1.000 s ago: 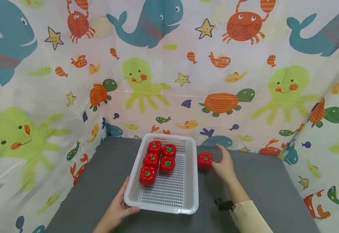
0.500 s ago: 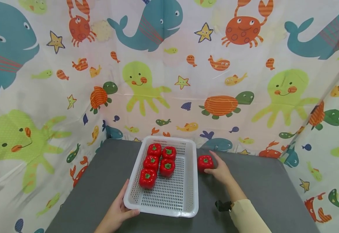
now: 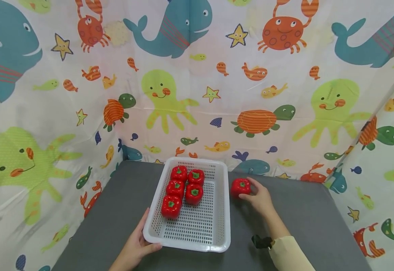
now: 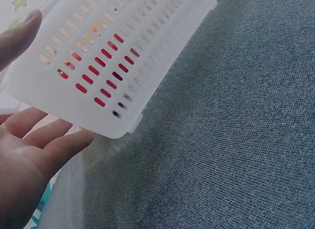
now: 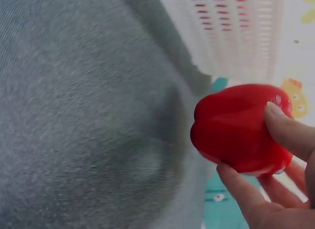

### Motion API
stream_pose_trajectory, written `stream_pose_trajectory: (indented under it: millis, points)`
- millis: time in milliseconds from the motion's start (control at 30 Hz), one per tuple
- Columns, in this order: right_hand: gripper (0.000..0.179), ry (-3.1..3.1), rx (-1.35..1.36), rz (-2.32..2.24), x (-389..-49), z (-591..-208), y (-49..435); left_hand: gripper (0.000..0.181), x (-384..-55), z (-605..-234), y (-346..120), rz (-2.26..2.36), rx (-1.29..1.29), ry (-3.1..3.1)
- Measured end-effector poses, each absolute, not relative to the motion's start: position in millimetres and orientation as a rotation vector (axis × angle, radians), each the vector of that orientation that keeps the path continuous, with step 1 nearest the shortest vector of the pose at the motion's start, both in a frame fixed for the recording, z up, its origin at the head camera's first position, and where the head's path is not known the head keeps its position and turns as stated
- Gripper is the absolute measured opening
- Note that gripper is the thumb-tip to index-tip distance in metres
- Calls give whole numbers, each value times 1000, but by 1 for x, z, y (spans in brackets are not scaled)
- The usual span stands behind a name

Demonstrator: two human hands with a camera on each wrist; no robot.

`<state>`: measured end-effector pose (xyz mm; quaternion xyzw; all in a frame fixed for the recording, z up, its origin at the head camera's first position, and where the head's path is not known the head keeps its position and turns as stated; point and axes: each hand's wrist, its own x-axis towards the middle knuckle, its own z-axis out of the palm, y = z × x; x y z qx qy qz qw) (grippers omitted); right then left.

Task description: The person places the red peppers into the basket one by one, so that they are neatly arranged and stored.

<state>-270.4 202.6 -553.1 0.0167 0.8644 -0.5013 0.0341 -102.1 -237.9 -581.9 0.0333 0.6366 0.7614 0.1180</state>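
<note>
A red bell pepper (image 3: 240, 189) with a green stem top is pinched between the thumb and fingers of my right hand (image 3: 263, 200), just right of the basket. In the right wrist view the bell pepper (image 5: 234, 128) appears raised over the grey surface, thumb on one side and fingers on the other. A white slotted plastic basket (image 3: 186, 244) holds several more red peppers (image 3: 175, 188), grouped toward its left and back. My left hand (image 3: 135, 246) holds the basket's near left corner, thumb at the front rim. The left wrist view shows fingers (image 4: 66, 143) at the basket corner.
A dark grey cloth-like surface (image 3: 102, 229) lies under the basket. Behind and at both sides hangs a white curtain (image 3: 197, 124) printed with sea animals. A black strap (image 3: 261, 241) sits at the right wrist, next to a pale yellow sleeve (image 3: 289, 254).
My right hand has closed in on the bell pepper from the right and taken hold of it. The pepper has shifted slightly right and up. My left hand stays at the basket.
</note>
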Motion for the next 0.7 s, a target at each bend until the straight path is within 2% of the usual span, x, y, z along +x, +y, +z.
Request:
stream_pose_trajectory:
  millis: [233,700]
  points:
    - [84,2715,157,-1558,-254,-528,199,111,-102,-583,-238,2232,112,1860]
    - [89,2754,132,-1626,-223,-471,173,110,-102,-582,-237,2250,95,1839]
